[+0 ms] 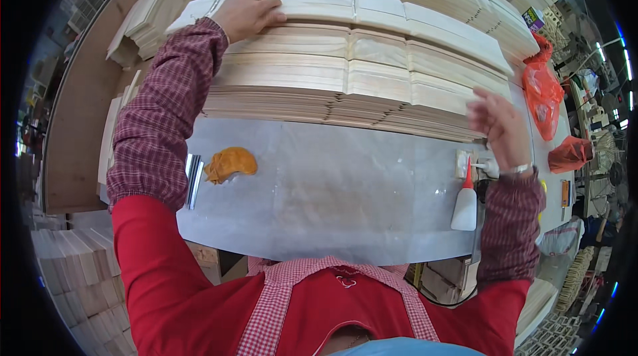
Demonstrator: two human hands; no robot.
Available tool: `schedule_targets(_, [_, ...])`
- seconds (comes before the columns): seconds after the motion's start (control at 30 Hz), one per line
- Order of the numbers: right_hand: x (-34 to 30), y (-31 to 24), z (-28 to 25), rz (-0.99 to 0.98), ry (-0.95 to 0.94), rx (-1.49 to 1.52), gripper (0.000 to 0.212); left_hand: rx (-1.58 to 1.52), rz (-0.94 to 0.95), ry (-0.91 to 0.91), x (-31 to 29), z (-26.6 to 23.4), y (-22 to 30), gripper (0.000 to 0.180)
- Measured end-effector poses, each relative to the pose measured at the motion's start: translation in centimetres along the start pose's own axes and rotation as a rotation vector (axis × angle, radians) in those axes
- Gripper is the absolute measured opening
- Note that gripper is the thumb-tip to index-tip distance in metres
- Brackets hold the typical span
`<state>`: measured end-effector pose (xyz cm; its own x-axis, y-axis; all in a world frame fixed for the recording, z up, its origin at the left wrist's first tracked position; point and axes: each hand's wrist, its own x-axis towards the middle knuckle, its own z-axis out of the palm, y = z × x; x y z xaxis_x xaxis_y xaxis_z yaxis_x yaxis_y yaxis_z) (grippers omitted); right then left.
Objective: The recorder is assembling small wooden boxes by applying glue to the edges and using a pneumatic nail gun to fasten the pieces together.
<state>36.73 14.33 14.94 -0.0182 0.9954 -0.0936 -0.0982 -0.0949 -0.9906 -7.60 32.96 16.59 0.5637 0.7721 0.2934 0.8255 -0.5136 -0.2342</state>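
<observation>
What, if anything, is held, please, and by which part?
No clear hold: the left hand lies on the white panel toward its left end; the right hand looks empty.

Two grips (251, 15) (502, 129), one orange cloth (232, 163) and one red-tipped bottle (464, 207) show.

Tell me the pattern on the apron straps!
The straps are red-and-white checked, clearest in the head view.

Wide gray desk (332, 210) in the middle, a bit shiny, with a curvy front edge. Along its left side, a plain brown wooden board (76, 143), like a low wall. Far to the right, bright white light strips (627, 64), all dim and crowded around them. Far left, bright spots (18, 140), too blurry to tell.
</observation>
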Motion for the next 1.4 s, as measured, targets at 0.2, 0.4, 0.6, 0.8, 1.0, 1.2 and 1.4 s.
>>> schedule_targets(0.2, [10.8, -0.2, 0.6, 0.165, 0.199, 0.403, 0.036, -0.041, 0.096, 0.193, 0.9, 0.2, -0.3, 0.034])
schedule_targets(0.4, [14.3, -0.8, 4.7, 0.149, 0.483, 0.476, 0.034, -0.022, 0.195, 0.276, -2.7, -1.5, 0.9, 0.026])
schedule_targets(0.6, [14.2, 2.6, -0.5, 0.010, 0.391, 0.491, 0.028, -0.291, 0.141, 0.357, -7.3, -1.9, 6.4, 0.030])
schedule_targets(0.8, [5.0, -2.2, 2.6, -0.273, 0.331, 0.670, 0.024, -2.091, -0.502, 0.378, -13.7, -3.5, 8.7, 0.043])
schedule_targets(1.0, [-6.1, 0.3, 3.0, -0.205, 0.389, 0.694, 0.022, -2.296, -0.655, 0.795, -17.0, -2.2, 4.9, 0.039])
schedule_targets(1.2, [-11.0, 8.4, 4.4, -0.061, 0.406, 0.635, 0.020, -2.131, -1.019, 0.749, -26.9, 0.3, 6.1, 0.036])
schedule_targets(1.4, [-11.6, 14.3, 5.9, 0.120, 0.470, 0.563, 0.020, -1.963, -1.310, 0.651, -32.7, 4.1, 7.8, 0.032])
